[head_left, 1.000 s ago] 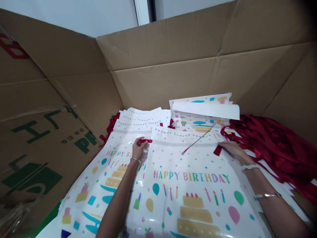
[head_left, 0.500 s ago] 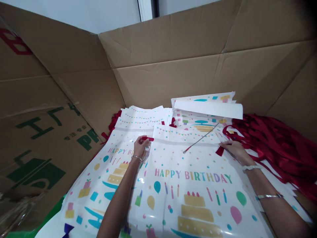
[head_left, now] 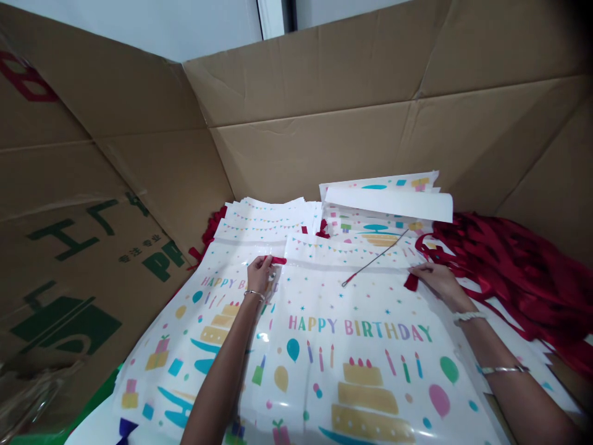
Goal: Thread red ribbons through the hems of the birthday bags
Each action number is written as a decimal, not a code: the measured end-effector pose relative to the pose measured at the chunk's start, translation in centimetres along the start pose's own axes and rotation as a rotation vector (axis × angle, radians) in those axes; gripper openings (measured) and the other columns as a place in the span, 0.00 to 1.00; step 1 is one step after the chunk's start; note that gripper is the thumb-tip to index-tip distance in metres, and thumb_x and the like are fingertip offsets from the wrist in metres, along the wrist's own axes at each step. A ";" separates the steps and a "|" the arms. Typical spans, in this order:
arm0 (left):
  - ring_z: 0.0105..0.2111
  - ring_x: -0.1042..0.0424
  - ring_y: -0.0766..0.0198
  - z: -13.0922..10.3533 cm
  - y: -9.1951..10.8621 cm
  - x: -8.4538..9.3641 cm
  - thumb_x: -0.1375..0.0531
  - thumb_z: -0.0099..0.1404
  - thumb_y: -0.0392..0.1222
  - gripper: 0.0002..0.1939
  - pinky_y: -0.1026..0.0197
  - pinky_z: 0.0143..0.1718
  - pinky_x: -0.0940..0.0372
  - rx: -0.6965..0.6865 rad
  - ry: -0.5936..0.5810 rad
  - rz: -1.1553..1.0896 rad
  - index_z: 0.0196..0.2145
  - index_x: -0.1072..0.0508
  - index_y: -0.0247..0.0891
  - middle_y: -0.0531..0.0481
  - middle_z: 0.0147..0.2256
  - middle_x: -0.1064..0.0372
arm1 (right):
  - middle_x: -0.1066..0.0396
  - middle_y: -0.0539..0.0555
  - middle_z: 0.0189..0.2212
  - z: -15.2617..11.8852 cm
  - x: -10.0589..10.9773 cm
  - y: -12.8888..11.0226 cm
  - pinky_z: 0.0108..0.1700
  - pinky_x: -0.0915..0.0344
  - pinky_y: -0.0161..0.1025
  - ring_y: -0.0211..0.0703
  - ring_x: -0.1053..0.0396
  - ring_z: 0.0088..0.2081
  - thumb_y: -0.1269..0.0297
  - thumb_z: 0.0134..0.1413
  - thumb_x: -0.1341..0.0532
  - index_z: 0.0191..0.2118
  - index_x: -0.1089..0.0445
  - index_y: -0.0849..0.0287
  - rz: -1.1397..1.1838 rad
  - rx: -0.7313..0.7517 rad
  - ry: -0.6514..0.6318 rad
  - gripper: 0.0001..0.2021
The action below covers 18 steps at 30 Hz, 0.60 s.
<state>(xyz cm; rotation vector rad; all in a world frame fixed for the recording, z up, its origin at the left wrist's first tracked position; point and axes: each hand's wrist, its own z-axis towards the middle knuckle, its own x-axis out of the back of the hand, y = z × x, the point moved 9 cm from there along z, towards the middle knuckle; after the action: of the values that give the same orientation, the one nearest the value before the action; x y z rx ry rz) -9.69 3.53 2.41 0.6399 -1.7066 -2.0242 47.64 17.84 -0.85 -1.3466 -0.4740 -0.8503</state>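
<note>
A white plastic bag printed with HAPPY BIRTHDAY, a cake and balloons lies flat in front of me. At its upper left edge, my left hand pinches one end of a red ribbon. Near the upper right edge, my right hand pinches a dark red ribbon end. Between my hands, a thin wire threading needle with a looped end rests on the bag, touched by neither hand. The ribbon's middle stretch is hidden, so I cannot tell whether both ends belong together.
Several similar printed bags are stacked on the left. More printed sheets, one curled over, lie at the back. A heap of dark red ribbons sits on the right. Tall cardboard walls enclose the back and left.
My left hand has shifted very slightly to the left on the ribbon. The right hand, bag and needle look almost the same, with a tiny shift of the whole view.
</note>
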 end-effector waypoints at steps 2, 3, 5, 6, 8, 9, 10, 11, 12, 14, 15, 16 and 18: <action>0.18 0.40 0.70 0.0 0.0 0.1 0.29 0.50 0.58 0.21 0.65 0.20 0.45 0.005 0.009 0.001 0.26 0.27 0.36 0.52 0.20 0.32 | 0.23 0.59 0.32 -1.0 0.1 -0.3 0.37 0.38 0.40 0.48 0.28 0.33 0.55 0.51 0.33 0.38 0.23 0.61 -0.027 -0.033 -0.032 0.14; 0.18 0.40 0.69 0.1 -0.1 0.2 0.29 0.49 0.58 0.22 0.65 0.19 0.45 0.006 0.012 0.004 0.26 0.27 0.37 0.53 0.19 0.32 | 0.24 0.59 0.33 -1.8 0.4 -0.9 0.38 0.38 0.40 0.47 0.28 0.35 0.57 0.53 0.35 0.42 0.24 0.62 -0.040 -0.012 -0.025 0.15; 0.17 0.40 0.69 0.3 -0.3 0.4 0.30 0.48 0.59 0.22 0.66 0.18 0.46 0.012 0.022 0.014 0.26 0.27 0.37 0.54 0.18 0.33 | 0.25 0.58 0.35 -3.6 1.1 -2.9 0.41 0.37 0.40 0.46 0.29 0.37 0.61 0.55 0.38 0.44 0.26 0.62 -0.054 0.129 0.011 0.13; 0.16 0.39 0.69 0.4 -0.5 0.5 0.30 0.48 0.59 0.22 0.66 0.18 0.46 0.015 0.025 0.022 0.27 0.27 0.37 0.54 0.18 0.34 | 0.25 0.58 0.37 -4.6 1.2 -4.0 0.44 0.36 0.40 0.46 0.29 0.39 0.62 0.57 0.39 0.42 0.26 0.62 -0.065 0.215 0.012 0.11; 0.16 0.39 0.69 0.7 -0.9 0.7 0.30 0.48 0.58 0.21 0.66 0.17 0.46 0.023 0.021 0.044 0.27 0.27 0.37 0.55 0.17 0.34 | 0.26 0.59 0.40 -6.5 1.0 -5.8 0.49 0.36 0.42 0.48 0.30 0.43 0.63 0.60 0.42 0.39 0.25 0.61 -0.126 0.355 -0.016 0.10; 0.16 0.39 0.69 0.8 -1.0 0.7 0.30 0.48 0.58 0.21 0.66 0.17 0.46 0.026 0.017 0.052 0.27 0.27 0.37 0.55 0.17 0.34 | 0.26 0.59 0.41 -7.3 0.9 -6.3 0.51 0.37 0.43 0.48 0.31 0.44 0.63 0.62 0.43 0.38 0.24 0.60 -0.175 0.399 -0.018 0.11; 0.15 0.39 0.69 0.9 -1.1 0.8 0.30 0.49 0.58 0.21 0.66 0.17 0.46 0.027 0.013 0.057 0.28 0.27 0.37 0.55 0.17 0.34 | 0.26 0.60 0.43 -7.9 1.0 -6.8 0.53 0.38 0.44 0.50 0.32 0.46 0.64 0.64 0.44 0.37 0.23 0.59 -0.230 0.430 -0.010 0.12; 0.15 0.39 0.69 1.0 -1.1 0.8 0.30 0.49 0.58 0.21 0.66 0.17 0.45 0.026 0.009 0.058 0.28 0.27 0.37 0.55 0.17 0.34 | 0.26 0.60 0.46 -8.5 1.0 -7.1 0.53 0.39 0.45 0.51 0.33 0.48 0.64 0.65 0.45 0.37 0.23 0.58 -0.287 0.451 0.005 0.13; 0.15 0.39 0.69 1.0 -1.2 0.9 0.30 0.49 0.58 0.21 0.66 0.17 0.45 0.024 0.010 0.058 0.28 0.27 0.37 0.54 0.17 0.33 | 0.26 0.59 0.48 -9.0 1.1 -7.3 0.53 0.40 0.46 0.51 0.34 0.49 0.64 0.66 0.46 0.38 0.22 0.58 -0.343 0.464 0.021 0.14; 0.15 0.39 0.68 1.1 -1.2 1.1 0.30 0.48 0.58 0.22 0.65 0.17 0.44 0.021 0.021 0.058 0.28 0.27 0.37 0.54 0.17 0.33 | 0.26 0.58 0.51 -9.8 1.0 -7.7 0.51 0.41 0.46 0.52 0.35 0.50 0.65 0.69 0.47 0.41 0.22 0.57 -0.438 0.474 0.031 0.15; 0.15 0.38 0.68 1.1 -1.2 1.2 0.30 0.48 0.58 0.22 0.65 0.17 0.43 0.022 0.028 0.060 0.28 0.27 0.37 0.55 0.17 0.34 | 0.26 0.58 0.51 -10.2 0.8 -7.9 0.50 0.42 0.46 0.52 0.35 0.50 0.65 0.69 0.48 0.43 0.22 0.57 -0.477 0.471 0.026 0.15; 0.15 0.39 0.68 1.1 -1.2 1.4 0.30 0.47 0.59 0.22 0.65 0.17 0.43 0.024 0.034 0.065 0.28 0.27 0.37 0.55 0.17 0.34 | 0.25 0.58 0.50 -10.5 0.7 -8.0 0.49 0.43 0.45 0.51 0.35 0.50 0.66 0.70 0.49 0.44 0.22 0.58 -0.511 0.465 0.020 0.16; 0.16 0.39 0.69 1.0 -1.2 1.7 0.29 0.46 0.59 0.23 0.66 0.17 0.43 0.034 0.047 0.085 0.28 0.26 0.36 0.55 0.17 0.35 | 0.24 0.58 0.49 -11.1 0.5 -8.2 0.47 0.44 0.45 0.51 0.34 0.49 0.68 0.70 0.49 0.46 0.23 0.59 -0.561 0.449 0.022 0.16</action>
<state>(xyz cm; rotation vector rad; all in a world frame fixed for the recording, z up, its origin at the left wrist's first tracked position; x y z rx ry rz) -11.67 3.57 1.27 0.6106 -1.7149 -1.9110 39.85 7.04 2.73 -0.7917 -0.9887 -1.1284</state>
